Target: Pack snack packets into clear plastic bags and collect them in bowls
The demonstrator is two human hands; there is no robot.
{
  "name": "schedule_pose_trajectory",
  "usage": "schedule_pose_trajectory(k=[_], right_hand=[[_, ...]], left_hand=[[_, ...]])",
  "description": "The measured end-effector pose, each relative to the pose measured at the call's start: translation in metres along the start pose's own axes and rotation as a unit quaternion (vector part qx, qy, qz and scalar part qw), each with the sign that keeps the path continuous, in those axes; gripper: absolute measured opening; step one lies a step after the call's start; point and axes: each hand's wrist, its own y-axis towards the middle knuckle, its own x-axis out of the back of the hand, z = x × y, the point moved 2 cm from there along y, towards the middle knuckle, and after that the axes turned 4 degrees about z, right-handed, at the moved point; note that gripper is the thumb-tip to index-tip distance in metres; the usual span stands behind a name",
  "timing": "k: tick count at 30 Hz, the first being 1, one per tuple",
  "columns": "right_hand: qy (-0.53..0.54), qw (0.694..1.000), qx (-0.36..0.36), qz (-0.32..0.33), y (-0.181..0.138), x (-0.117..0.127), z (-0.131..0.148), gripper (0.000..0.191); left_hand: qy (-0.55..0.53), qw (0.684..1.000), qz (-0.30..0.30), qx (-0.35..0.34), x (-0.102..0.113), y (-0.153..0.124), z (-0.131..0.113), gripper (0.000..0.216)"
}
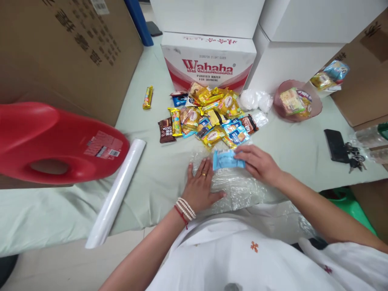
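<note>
Blue packet: the light-blue packet point(228, 160) lies near the centre of the frame, over the upper part of the clear film; settling it well probably means keeping it flat and square, guided by its end so the wrapper isn't crushed.
Clear film: the crinkled clear film point(242, 189) looks apt to slide or bunch, so you do best to press it evenly against the green cloth point(163, 182).
Left hand: your left hand point(200, 188) is open, palm down on the film, thumb spread wide, fingertips just beside the packet's left end; it grips nothing.
Right hand: your right hand point(261, 163) has its fingers bent onto the packet's right end; the thumb is hard to make out, so you can't tell a pinch from a touch.
Snack pile: the mixed snacks point(212, 136) sit just above the packet, upper centre.
</note>
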Motion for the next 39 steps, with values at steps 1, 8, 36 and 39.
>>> schedule_pose_trajectory(k=[1, 8, 36, 39], right_hand=[[0.006, 1.0, -0.004, 0.025, -0.015, -0.007, 0.001, 0.033], [-0.005, 0.992, -0.051, 0.116, -0.043, -0.024, 0.003, 0.046], [0.088, 0.992, -0.045, 0.078, -0.113, -0.023, 0.009, 0.015], [0.145, 0.984, -0.081, 0.056, -0.088, -0.002, 0.002, 0.016]], left_hand=[[0.0, 1.0, 0.002, 0.001, 0.0, 0.0, 0.0, 0.113], [0.018, 1.0, 0.007, -0.012, 0.0, 0.002, -0.001, 0.118], [-0.125, 0.979, 0.011, -0.159, 0.018, -0.054, 0.041, 0.014], [-0.18, 0.976, -0.041, -0.118, 0.023, -0.041, 0.043, 0.015]])
